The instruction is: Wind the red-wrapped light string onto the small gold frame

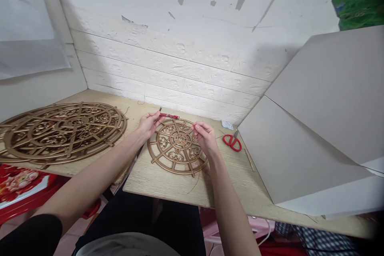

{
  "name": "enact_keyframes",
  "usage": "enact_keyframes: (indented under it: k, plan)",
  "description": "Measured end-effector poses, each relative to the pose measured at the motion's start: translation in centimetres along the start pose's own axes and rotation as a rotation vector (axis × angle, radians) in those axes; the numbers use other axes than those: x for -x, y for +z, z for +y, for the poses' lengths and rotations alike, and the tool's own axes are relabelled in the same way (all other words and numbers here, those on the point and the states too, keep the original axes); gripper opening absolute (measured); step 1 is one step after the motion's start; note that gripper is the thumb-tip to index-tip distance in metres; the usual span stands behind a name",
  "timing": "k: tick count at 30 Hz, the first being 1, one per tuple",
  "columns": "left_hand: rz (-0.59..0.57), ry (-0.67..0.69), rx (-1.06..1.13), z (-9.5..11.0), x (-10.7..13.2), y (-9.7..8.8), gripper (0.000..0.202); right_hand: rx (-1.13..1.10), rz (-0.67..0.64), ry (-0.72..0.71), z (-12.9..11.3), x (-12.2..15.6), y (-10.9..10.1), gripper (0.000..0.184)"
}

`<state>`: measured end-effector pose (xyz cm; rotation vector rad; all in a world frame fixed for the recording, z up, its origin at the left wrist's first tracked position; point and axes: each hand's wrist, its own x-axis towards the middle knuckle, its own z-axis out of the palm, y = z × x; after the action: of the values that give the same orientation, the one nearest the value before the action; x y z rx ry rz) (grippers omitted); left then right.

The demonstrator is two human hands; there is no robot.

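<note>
A small gold openwork disc [176, 147] lies flat on the wooden board [168, 184] in front of me. My left hand [149, 122] rests at the disc's far left rim, fingers pinched on the end of a thin red stick [169, 116]. My right hand [204, 137] hovers over the disc's right side, fingers pinched together on a fine gold wire [196, 158] that trails toward the board's front edge.
A stack of larger gold discs [60, 132] sits at the left. Red scissors [232, 142] lie right of the small disc. Big grey cardboard sheets [315, 128] lean at the right. A white brick-pattern wall [180, 72] closes the back.
</note>
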<state>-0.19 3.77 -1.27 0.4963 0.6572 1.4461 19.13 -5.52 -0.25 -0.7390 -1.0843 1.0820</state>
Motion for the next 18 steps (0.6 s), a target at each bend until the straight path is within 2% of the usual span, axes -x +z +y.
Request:
enact_keyframes:
  k: [9, 18]
  plan:
    - [0.018, -0.003, -0.003, -0.2, 0.0, 0.1, 0.026, -0.114, 0.173, -0.067, -0.4, -0.3, -0.2, 0.02]
    - [0.006, -0.005, -0.041, -0.2, 0.0, 0.0, 0.024, -0.148, 0.224, -0.073, -1.1, -0.1, -0.7, 0.022]
